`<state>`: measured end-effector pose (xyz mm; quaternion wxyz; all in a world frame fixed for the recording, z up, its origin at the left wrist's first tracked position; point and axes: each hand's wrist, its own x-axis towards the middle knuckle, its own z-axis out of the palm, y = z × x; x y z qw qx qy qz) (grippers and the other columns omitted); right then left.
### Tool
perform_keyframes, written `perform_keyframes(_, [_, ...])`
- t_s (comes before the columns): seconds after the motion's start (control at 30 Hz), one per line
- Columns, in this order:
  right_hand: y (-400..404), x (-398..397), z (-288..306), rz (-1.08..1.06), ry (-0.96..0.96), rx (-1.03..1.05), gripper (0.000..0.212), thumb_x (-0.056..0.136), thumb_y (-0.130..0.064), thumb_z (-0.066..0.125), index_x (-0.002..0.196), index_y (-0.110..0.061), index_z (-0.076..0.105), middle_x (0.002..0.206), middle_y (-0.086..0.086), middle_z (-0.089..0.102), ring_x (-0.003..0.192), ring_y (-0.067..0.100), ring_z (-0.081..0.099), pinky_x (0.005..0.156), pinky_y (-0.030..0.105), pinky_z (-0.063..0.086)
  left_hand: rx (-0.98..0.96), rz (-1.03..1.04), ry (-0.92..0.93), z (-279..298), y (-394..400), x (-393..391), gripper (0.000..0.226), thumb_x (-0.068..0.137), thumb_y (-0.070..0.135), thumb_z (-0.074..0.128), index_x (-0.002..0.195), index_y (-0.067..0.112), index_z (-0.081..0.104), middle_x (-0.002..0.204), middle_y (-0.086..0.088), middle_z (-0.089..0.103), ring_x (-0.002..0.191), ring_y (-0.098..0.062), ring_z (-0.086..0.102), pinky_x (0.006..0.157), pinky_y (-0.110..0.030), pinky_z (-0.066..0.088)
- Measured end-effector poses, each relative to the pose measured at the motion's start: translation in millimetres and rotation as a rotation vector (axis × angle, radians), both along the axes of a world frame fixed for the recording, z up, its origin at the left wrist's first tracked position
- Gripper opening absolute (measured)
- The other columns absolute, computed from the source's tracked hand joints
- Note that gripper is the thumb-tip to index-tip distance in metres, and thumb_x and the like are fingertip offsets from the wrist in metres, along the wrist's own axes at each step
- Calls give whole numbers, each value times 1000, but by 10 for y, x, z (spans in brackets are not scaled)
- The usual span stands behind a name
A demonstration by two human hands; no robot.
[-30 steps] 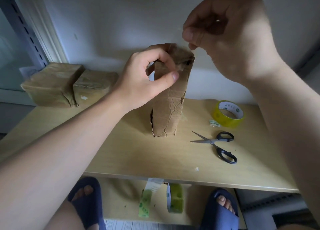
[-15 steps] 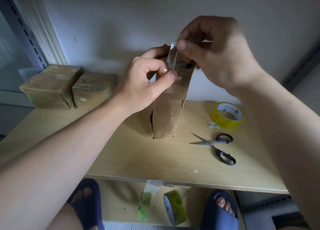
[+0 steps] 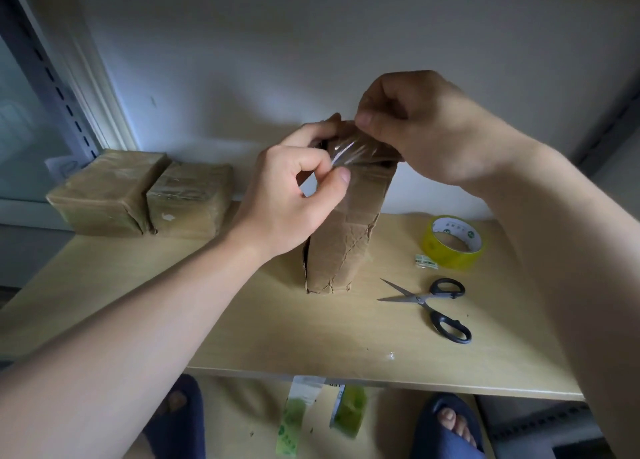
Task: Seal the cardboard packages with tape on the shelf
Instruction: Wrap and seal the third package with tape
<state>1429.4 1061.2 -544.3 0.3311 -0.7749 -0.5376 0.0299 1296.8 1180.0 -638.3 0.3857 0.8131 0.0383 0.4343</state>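
A crumpled brown cardboard package (image 3: 346,240) stands on end in the middle of the wooden shelf (image 3: 242,320). A clear strip of tape (image 3: 349,152) lies across its open top end. My left hand (image 3: 294,195) pinches the near end of the strip between thumb and forefinger against the package's upper front. My right hand (image 3: 415,126) pinches the far end at the package's top rear corner. A yellow tape roll (image 3: 452,244) lies flat to the right, with black-handled scissors (image 3: 433,306) in front of it.
Two wrapped, taped packages (image 3: 107,192) (image 3: 188,200) sit side by side at the back left by the window frame. A second roll (image 3: 348,410) and a tape strip hang below the shelf's front edge. My feet in dark slippers (image 3: 446,427) stand below.
My right hand has come down from high above the package to its top, laying the tape strip over the open end. My left hand stays at the upper front.
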Motion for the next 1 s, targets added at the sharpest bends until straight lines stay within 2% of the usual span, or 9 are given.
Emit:
perform_keyframes(0.07, [12,18,-10,0,6,-28,16,102,-29,59,86,-27,62,79,-11,61,68,2,54,58,13,43,-13,-22,47,-23,33,-10,33,89,15,63,58,4,56,135,-6,62,133,-14,56,106,-24,39])
perform_keyframes(0.17, [43,28,-42,-26,-44,-38,22,101,-33,61,79,-32,59,80,-15,59,69,-1,53,51,6,36,4,-78,148,-40,44,-26,31,88,21,65,63,3,65,145,-10,53,145,-11,42,117,-35,34])
perform_keyframes(0.27, [54,24,-47,-21,2,-21,17,100,-33,63,84,-28,65,80,-13,62,69,1,55,57,14,40,26,-68,209,-45,36,-36,27,89,26,70,66,10,71,153,-11,46,149,-9,35,120,-39,30])
perform_keyframes(0.4, [82,48,-96,-30,47,60,17,97,-33,68,90,-19,74,80,-8,69,72,6,61,66,22,49,30,-72,200,-55,47,-39,25,89,27,73,68,14,73,159,-7,41,151,-12,32,123,-41,27])
perform_keyframes(0.47, [92,60,-121,-37,94,97,18,95,-34,71,91,-18,76,80,-5,72,73,10,64,68,28,52,29,-55,202,-44,59,-48,25,87,27,72,67,12,74,158,-4,43,149,-8,36,121,-35,30])
perform_keyframes(0.6, [109,100,-159,-54,98,132,17,92,-36,75,89,-19,77,76,-7,71,68,6,63,63,25,48,23,-36,204,-30,48,-74,24,86,28,72,67,13,74,158,1,43,146,0,37,116,-14,26])
perform_keyframes(0.73, [125,102,-177,-74,79,154,15,90,-35,76,85,-21,77,76,-8,72,73,10,67,68,30,56,38,-28,204,-37,57,-77,24,87,27,72,67,14,74,159,2,43,145,1,37,116,-15,26])
perform_keyframes(0.9, [122,104,-171,-87,82,159,15,87,-36,78,80,-23,77,73,-10,72,71,7,67,67,29,55,92,-10,191,-50,85,-93,25,86,24,75,64,14,73,156,6,44,140,10,39,114,-16,30])
perform_keyframes(1.0, [104,93,-162,-99,81,169,17,84,-38,80,75,-24,77,69,-12,72,67,4,66,63,26,53,117,5,180,-48,70,-97,22,86,23,78,65,17,74,156,5,47,138,8,44,114,-23,34])
